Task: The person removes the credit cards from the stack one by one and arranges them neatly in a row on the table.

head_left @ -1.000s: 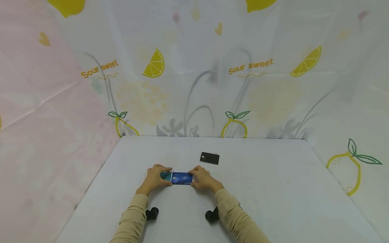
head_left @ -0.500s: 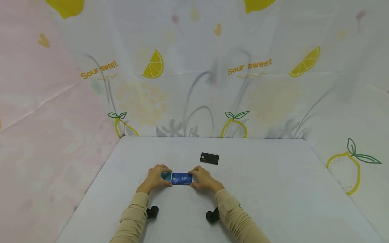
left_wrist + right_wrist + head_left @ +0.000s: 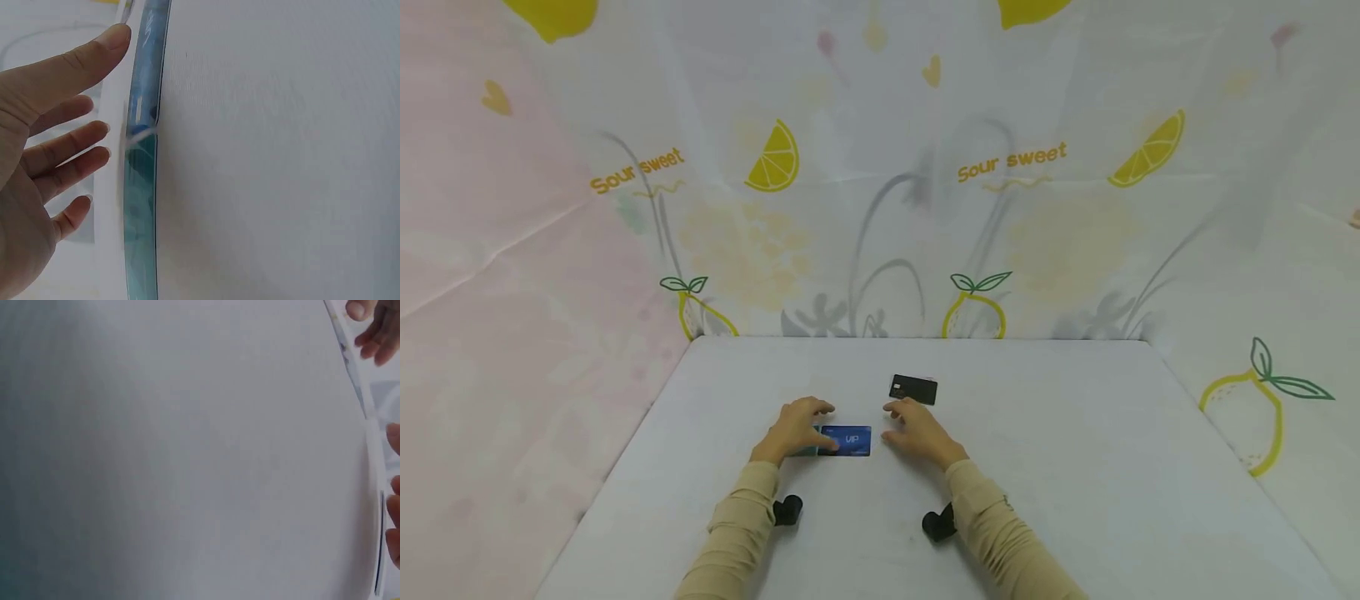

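Observation:
A blue card marked VIP [image 3: 854, 442] lies flat on the white table, with a teal card [image 3: 140, 219] end to end with it on its left. Above these two, my left hand [image 3: 797, 427] hovers with thumb and fingers spread apart, holding nothing; in the head view it covers much of the teal card. My right hand [image 3: 922, 432] is lifted just right of the blue card, fingers loosely bent and nothing between them. Behind that hand sits a black card [image 3: 913, 389] with a chip, over a paler edge. Only the right fingertips [image 3: 394, 509] enter the right wrist view.
The white table [image 3: 1045, 467] ends at a backdrop [image 3: 850, 250] printed with lemons and words. Black devices stick out at the left wrist [image 3: 788, 510] and the right wrist [image 3: 938, 525].
Both hands have let go of the cards and risen. The right hand has shifted right, away from the blue card, while the left thumb now overlaps it. The cards stay put.

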The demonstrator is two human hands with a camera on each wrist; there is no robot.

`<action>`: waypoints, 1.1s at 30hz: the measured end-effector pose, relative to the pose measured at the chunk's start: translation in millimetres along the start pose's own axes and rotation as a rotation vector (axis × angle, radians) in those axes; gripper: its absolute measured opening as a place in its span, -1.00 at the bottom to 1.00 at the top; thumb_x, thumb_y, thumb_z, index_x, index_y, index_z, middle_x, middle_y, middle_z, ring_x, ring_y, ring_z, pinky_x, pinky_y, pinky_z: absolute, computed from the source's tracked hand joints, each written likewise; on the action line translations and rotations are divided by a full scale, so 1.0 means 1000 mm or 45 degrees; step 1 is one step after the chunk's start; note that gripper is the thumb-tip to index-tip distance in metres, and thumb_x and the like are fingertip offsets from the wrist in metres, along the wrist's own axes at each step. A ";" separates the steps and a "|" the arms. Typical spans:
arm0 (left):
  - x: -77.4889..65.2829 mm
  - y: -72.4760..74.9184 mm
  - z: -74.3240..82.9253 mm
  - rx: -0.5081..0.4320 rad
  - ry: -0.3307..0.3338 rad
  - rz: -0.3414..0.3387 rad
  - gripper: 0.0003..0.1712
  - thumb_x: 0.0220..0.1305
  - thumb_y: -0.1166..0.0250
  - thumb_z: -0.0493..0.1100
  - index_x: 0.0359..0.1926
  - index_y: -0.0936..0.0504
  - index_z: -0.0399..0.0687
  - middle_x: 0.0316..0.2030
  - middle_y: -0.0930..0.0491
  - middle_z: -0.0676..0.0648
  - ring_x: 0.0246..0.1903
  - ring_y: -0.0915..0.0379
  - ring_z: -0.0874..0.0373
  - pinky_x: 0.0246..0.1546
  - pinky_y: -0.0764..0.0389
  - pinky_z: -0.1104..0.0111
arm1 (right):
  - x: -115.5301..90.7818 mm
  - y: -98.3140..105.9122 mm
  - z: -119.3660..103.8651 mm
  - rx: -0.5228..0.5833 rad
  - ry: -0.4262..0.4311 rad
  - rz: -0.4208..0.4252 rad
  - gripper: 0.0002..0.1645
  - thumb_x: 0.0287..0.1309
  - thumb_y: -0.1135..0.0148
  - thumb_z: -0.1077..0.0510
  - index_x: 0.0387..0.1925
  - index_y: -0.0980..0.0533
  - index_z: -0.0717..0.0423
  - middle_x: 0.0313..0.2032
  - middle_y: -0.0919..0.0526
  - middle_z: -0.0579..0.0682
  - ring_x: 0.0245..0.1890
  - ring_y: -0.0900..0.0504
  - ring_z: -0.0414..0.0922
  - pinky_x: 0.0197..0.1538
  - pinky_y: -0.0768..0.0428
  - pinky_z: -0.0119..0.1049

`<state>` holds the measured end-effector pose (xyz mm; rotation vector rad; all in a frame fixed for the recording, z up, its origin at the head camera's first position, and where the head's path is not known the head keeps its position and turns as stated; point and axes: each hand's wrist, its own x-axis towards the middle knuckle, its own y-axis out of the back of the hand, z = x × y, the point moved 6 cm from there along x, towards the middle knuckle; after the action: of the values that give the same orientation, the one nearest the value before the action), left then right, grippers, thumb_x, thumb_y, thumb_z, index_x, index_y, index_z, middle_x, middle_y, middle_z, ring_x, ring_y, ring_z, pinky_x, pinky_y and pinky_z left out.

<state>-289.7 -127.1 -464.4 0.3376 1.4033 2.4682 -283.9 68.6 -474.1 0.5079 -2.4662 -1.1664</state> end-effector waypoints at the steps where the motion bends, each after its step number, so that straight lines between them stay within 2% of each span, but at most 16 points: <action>1: 0.003 -0.001 0.003 -0.016 -0.013 0.003 -0.28 -0.27 -0.59 -0.07 -0.02 -0.59 -0.28 -0.12 -0.60 -0.20 -0.05 -0.47 -0.13 0.03 -0.37 -0.03 | 0.001 0.003 0.003 -0.011 -0.011 0.023 -0.51 0.04 -0.35 0.20 0.02 -0.49 0.31 -0.20 -0.54 0.11 -0.22 -0.52 -0.04 -0.09 -0.51 -0.12; 7: 0.024 -0.009 0.019 -0.107 -0.066 0.015 -0.27 -0.22 -0.58 -0.09 0.01 -0.56 -0.36 -0.02 -0.58 -0.27 0.04 -0.45 -0.17 0.09 -0.42 0.07 | 0.004 0.021 0.022 -0.044 -0.071 0.111 -0.59 0.02 -0.37 0.21 -0.08 -0.53 0.30 -0.24 -0.54 0.10 -0.23 -0.55 -0.03 -0.12 -0.53 -0.15; 14: 0.051 -0.016 0.038 -0.101 -0.141 0.021 -0.31 -0.20 -0.57 -0.07 -0.06 -0.59 -0.41 -0.12 -0.62 -0.28 -0.07 -0.52 -0.14 0.00 -0.49 0.10 | 0.005 0.037 0.039 -0.090 -0.114 0.205 -0.58 -0.07 -0.44 0.18 -0.18 -0.56 0.35 -0.30 -0.55 0.08 -0.25 -0.55 -0.01 -0.10 -0.53 -0.16; 17: 0.060 -0.018 0.042 -0.124 -0.166 0.018 -0.27 -0.19 -0.56 0.00 -0.06 -0.58 -0.42 -0.12 -0.61 -0.28 -0.08 -0.52 -0.14 -0.01 -0.50 0.10 | 0.006 0.041 0.044 -0.148 -0.125 0.226 -0.51 -0.10 -0.46 0.13 -0.15 -0.55 0.36 -0.29 -0.54 0.11 -0.26 -0.53 0.01 -0.10 -0.52 -0.13; 19: 0.069 -0.023 0.038 -0.126 -0.228 0.040 -0.22 -0.19 -0.54 0.11 -0.06 -0.59 -0.40 -0.13 -0.62 -0.25 -0.11 -0.52 -0.10 -0.05 -0.52 0.15 | 0.008 0.043 0.049 -0.182 -0.144 0.224 -0.47 -0.10 -0.47 0.10 -0.12 -0.55 0.35 -0.26 -0.54 0.14 -0.23 -0.52 0.02 -0.07 -0.51 -0.12; 22: 0.076 -0.025 0.041 -0.132 -0.261 0.052 -0.21 -0.19 -0.53 0.14 -0.07 -0.59 -0.39 -0.14 -0.62 -0.25 -0.12 -0.52 -0.09 -0.07 -0.53 0.17 | 0.009 0.046 0.056 -0.216 -0.173 0.204 -0.42 -0.11 -0.48 0.07 -0.07 -0.55 0.33 -0.20 -0.53 0.17 -0.20 -0.52 0.04 -0.04 -0.50 -0.11; 24: 0.079 -0.027 0.042 -0.135 -0.263 0.061 -0.22 -0.20 -0.55 0.10 -0.07 -0.59 -0.40 -0.14 -0.62 -0.26 -0.12 -0.52 -0.10 -0.07 -0.53 0.16 | 0.010 0.047 0.060 -0.209 -0.190 0.177 -0.41 -0.10 -0.47 0.08 -0.05 -0.54 0.33 -0.18 -0.52 0.18 -0.19 -0.52 0.04 -0.03 -0.50 -0.09; 25: 0.077 -0.025 0.048 -0.138 -0.221 0.047 -0.24 -0.22 -0.57 0.03 -0.07 -0.58 -0.43 -0.13 -0.61 -0.28 -0.10 -0.51 -0.15 -0.04 -0.51 0.11 | 0.010 0.047 0.062 -0.199 -0.196 0.164 -0.41 -0.10 -0.47 0.08 -0.04 -0.53 0.33 -0.18 -0.51 0.18 -0.19 -0.52 0.04 -0.03 -0.49 -0.09; 28: 0.081 -0.029 0.049 -0.132 -0.174 0.047 -0.27 -0.22 -0.58 -0.07 -0.03 -0.56 -0.42 -0.08 -0.59 -0.29 -0.03 -0.48 -0.16 0.04 -0.46 0.09 | 0.010 0.047 0.066 -0.174 -0.212 0.126 -0.40 -0.10 -0.47 0.11 -0.02 -0.53 0.34 -0.18 -0.50 0.18 -0.19 -0.51 0.05 -0.02 -0.48 -0.07; 33: 0.090 -0.035 0.052 -0.073 -0.142 0.032 -0.27 -0.20 -0.57 -0.08 0.01 -0.55 -0.39 -0.04 -0.58 -0.26 0.03 -0.45 -0.14 0.12 -0.40 0.13 | 0.011 0.048 0.076 -0.150 -0.231 0.104 -0.40 -0.10 -0.47 0.11 -0.01 -0.53 0.33 -0.19 -0.50 0.17 -0.16 -0.51 0.06 0.01 -0.47 -0.07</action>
<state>-351.8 -37.1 -462.7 0.4750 1.2892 2.4625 -336.7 141.9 -479.2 0.2763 -2.5211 -1.3684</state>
